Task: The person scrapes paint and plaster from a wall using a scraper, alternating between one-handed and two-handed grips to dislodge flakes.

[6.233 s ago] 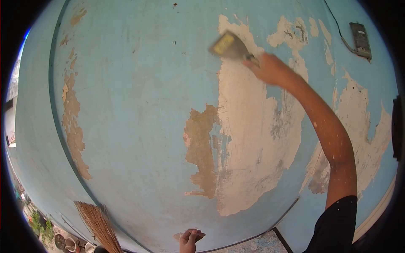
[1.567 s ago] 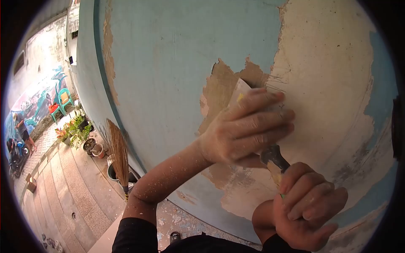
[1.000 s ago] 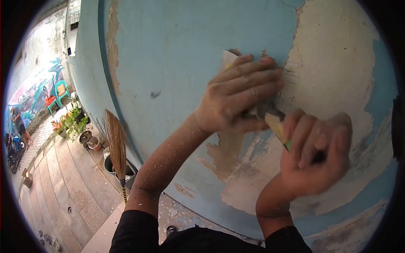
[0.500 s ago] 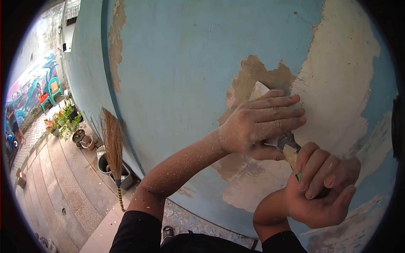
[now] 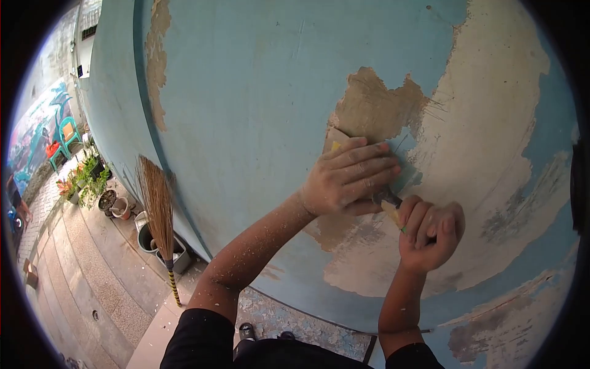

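My right hand (image 5: 432, 230) is closed around the handle of a paint scraper (image 5: 391, 210), whose dark neck shows between the two hands. My left hand (image 5: 355, 176) lies over the scraper's blade with fingers stretched out, pressing it toward the wall. One pale blade corner with a yellow mark pokes out past the left hand; the rest is hidden under it. Around them the light blue wall (image 5: 246, 92) has bare tan and cream areas with ragged paint edges. A small blue paint patch (image 5: 401, 154) shows beside the left fingertips. Dust and flakes speckle my left forearm.
A stick broom (image 5: 157, 209) leans at the left, near grey buckets (image 5: 181, 261). Beyond it stand potted plants (image 5: 92, 181) and a green chair (image 5: 69, 132). Paint flakes litter the floor (image 5: 289, 317) by my feet. A person (image 5: 20, 203) is at the far left edge.
Both hands and the scraper have moved left across the wall, the right hand also upward. A blue patch formerly covered by my left hand now shows. The view has shifted slightly.
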`<action>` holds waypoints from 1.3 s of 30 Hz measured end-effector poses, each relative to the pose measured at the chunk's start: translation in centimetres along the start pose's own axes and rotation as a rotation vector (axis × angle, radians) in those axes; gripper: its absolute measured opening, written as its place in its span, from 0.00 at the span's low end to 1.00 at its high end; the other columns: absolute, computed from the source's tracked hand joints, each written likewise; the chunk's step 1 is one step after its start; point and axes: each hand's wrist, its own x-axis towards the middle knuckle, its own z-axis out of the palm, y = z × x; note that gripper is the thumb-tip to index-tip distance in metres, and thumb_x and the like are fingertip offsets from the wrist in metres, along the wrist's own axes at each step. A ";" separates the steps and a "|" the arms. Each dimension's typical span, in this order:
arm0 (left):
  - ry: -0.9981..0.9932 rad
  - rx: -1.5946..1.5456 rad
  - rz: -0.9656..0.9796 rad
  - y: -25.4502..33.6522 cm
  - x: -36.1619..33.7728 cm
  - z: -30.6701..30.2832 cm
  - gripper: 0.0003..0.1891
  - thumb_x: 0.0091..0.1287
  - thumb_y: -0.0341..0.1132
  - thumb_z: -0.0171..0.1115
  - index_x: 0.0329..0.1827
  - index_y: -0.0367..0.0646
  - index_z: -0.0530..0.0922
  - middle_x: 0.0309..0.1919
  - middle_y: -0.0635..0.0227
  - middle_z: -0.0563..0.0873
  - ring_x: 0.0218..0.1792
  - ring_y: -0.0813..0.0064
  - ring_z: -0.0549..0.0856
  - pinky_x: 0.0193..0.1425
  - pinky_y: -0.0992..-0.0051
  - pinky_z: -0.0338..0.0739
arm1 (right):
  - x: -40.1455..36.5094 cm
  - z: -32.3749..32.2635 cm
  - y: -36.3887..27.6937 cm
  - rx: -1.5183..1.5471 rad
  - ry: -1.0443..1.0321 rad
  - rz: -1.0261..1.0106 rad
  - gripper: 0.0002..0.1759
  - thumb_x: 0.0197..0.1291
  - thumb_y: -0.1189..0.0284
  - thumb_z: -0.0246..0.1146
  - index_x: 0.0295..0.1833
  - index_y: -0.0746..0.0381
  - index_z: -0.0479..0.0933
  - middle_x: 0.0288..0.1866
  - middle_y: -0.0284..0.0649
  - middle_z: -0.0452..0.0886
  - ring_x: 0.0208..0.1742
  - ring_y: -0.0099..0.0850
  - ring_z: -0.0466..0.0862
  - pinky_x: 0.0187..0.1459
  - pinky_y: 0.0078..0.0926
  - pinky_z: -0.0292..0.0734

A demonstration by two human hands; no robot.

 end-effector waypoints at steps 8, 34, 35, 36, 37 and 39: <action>0.116 -0.029 -0.151 3.0 -1.3 1.0 0.31 0.69 0.65 0.61 0.58 0.47 0.87 0.53 0.67 0.90 0.63 0.60 0.85 0.70 0.56 0.73 | 0.4 3.7 -2.8 -0.125 -0.086 -0.016 0.18 0.70 0.69 0.59 0.28 0.61 0.62 0.12 0.29 0.58 0.12 0.22 0.60 0.22 0.32 0.65; 0.131 -0.077 -0.197 4.0 -3.1 0.4 0.32 0.70 0.65 0.60 0.56 0.44 0.88 0.52 0.62 0.91 0.65 0.58 0.84 0.68 0.57 0.77 | -0.6 5.3 -3.1 -0.281 -0.084 0.097 0.21 0.73 0.64 0.60 0.28 0.61 0.65 0.13 0.31 0.62 0.15 0.21 0.60 0.24 0.29 0.66; 0.122 -0.185 -0.202 5.3 -2.3 0.7 0.31 0.71 0.65 0.59 0.56 0.44 0.88 0.52 0.62 0.91 0.65 0.57 0.84 0.69 0.57 0.76 | -0.7 5.2 -3.7 -0.280 -0.084 0.097 0.21 0.73 0.64 0.60 0.28 0.61 0.65 0.13 0.31 0.62 0.15 0.21 0.60 0.24 0.29 0.66; 0.124 -0.186 -0.206 5.3 -2.3 1.1 0.31 0.71 0.65 0.59 0.56 0.44 0.88 0.52 0.62 0.91 0.65 0.57 0.84 0.69 0.57 0.76 | -0.8 4.9 -4.2 -0.234 -0.079 0.064 0.20 0.73 0.64 0.60 0.29 0.61 0.66 0.13 0.31 0.62 0.14 0.21 0.60 0.24 0.29 0.66; 0.152 -0.213 -0.205 5.4 -2.4 1.5 0.32 0.71 0.65 0.59 0.56 0.44 0.88 0.53 0.63 0.91 0.65 0.57 0.84 0.70 0.56 0.76 | -0.8 4.7 -4.5 -0.189 -0.076 0.035 0.19 0.73 0.64 0.60 0.30 0.61 0.66 0.13 0.31 0.62 0.14 0.22 0.60 0.24 0.30 0.66; 0.197 -0.218 -0.186 5.4 -2.7 2.0 0.32 0.69 0.66 0.60 0.56 0.44 0.87 0.53 0.64 0.90 0.64 0.57 0.84 0.71 0.55 0.75 | -0.6 4.9 -4.1 -0.238 -0.186 -0.001 0.18 0.73 0.64 0.59 0.32 0.62 0.66 0.13 0.30 0.62 0.13 0.22 0.61 0.24 0.30 0.66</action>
